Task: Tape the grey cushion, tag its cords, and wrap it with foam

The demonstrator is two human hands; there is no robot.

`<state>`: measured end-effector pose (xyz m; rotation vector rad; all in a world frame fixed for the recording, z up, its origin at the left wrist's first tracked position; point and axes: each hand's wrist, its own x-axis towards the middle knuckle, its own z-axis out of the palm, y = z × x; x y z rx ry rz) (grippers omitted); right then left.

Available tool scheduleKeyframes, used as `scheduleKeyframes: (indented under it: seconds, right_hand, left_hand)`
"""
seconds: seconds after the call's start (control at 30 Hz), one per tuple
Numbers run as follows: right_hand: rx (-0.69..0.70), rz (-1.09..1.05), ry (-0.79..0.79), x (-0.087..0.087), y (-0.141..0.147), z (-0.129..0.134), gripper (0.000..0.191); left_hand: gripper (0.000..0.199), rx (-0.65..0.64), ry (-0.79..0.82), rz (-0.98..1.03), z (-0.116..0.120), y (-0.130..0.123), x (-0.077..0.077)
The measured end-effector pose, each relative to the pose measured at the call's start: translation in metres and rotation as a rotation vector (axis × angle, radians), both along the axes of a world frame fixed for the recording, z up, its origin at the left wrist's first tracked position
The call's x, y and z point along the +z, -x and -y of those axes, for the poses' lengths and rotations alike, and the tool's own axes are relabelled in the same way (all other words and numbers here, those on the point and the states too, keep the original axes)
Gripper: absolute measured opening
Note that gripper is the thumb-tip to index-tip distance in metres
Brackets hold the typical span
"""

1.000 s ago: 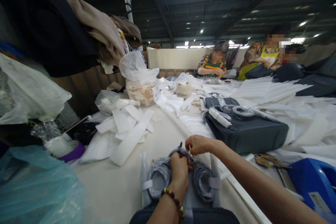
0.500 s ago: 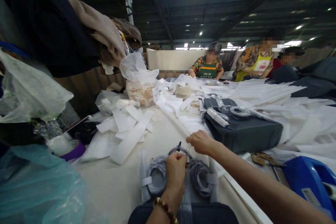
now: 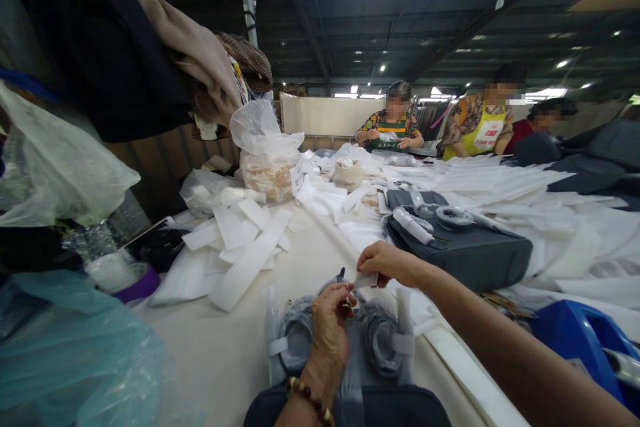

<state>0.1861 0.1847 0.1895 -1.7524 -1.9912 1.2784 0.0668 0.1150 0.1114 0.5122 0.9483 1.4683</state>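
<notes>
A dark bag (image 3: 400, 407) lies in front of me. Its ring-shaped handles (image 3: 383, 340) are wrapped in clear plastic and held by white strips. My left hand (image 3: 331, 327), with a beaded bracelet at the wrist, is pinched over the middle of the bag between the handles. What its fingertips hold is too small to make out. My right hand (image 3: 383, 263) grips a small pale flat piece (image 3: 366, 279), close to the left fingertips. A dark strap tip (image 3: 341, 273) sticks up just beyond the left hand.
Another dark bag (image 3: 465, 250) with wrapped handles lies ahead to the right. White foam sheets (image 3: 250, 253) cover parts of the table (image 3: 210, 347). A blue tape dispenser (image 3: 585, 340) stands at right, a teal plastic bag (image 3: 75, 353) at left. Several co-workers (image 3: 395, 123) are across the table.
My right hand has turned inward nearer the left fingertips, and a pale flat piece now shows in it. My left hand has shifted slightly. A co-worker has lifted something pale.
</notes>
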Motion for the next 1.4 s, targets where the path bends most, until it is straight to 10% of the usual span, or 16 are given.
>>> scheduleKeyframes:
  seconds: [0.33, 1.1, 1.4]
  right_hand:
    - [0.027, -0.6, 0.15, -0.008, -0.025, 0.026, 0.037]
    - [0.215, -0.046, -0.3, -0.021, 0.0, 0.033, 0.016]
    - [0.0, -0.161, -0.477, -0.049, 0.011, 0.061, 0.049]
  left_hand:
    - [0.028, -0.039, 0.01, 0.15, 0.005, 0.006, 0.003]
    - [0.031, 0.042, 0.018, -0.142, -0.002, -0.002, -0.016]
    - [0.025, 0.094, -0.05, -0.396, -0.004, 0.0, -0.021]
